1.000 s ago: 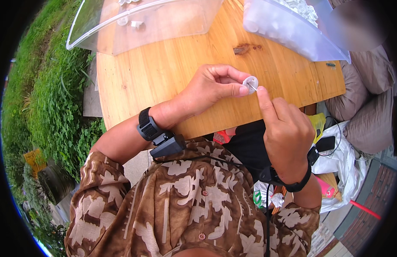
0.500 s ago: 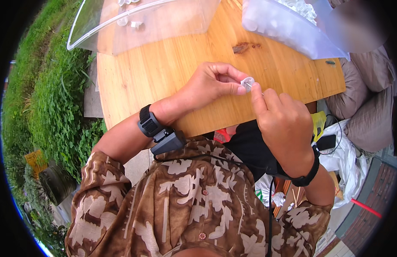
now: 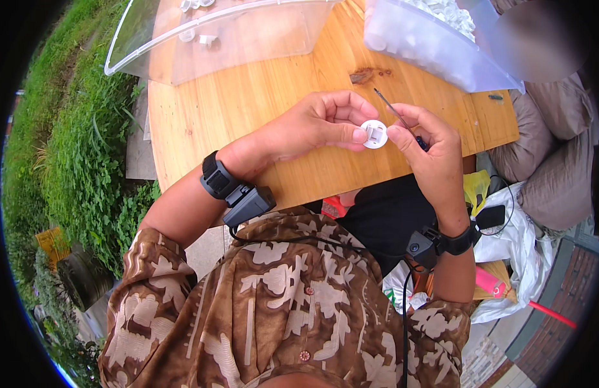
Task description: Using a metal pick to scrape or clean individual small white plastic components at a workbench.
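Note:
My left hand (image 3: 319, 126) pinches a round white plastic piece (image 3: 375, 134) by its left edge, above the wooden table. The piece's face is turned up and shows a square raised part in the middle with slots beside it. In my right hand (image 3: 436, 145) is a thin screwdriver (image 3: 391, 108); its metal shaft points up and to the left, and part of its dark handle shows below the fingers. The tip is in the air, apart from the piece. My right thumb lies close by the piece's right edge; whether it touches I cannot tell.
On the wooden table (image 3: 248, 103) stand a clear plastic bin (image 3: 273, 45) with a few white pieces, far left, and a bluish translucent bin (image 3: 435, 55) full of white pieces, far right. Stuffed brown sacks (image 3: 558, 168) lie beyond the right edge. Grass grows at left.
My right hand has opened from its curled, knuckles-up pose and turned over, with the screwdriver tip now off the piece. The white piece has turned its face up in my left hand.

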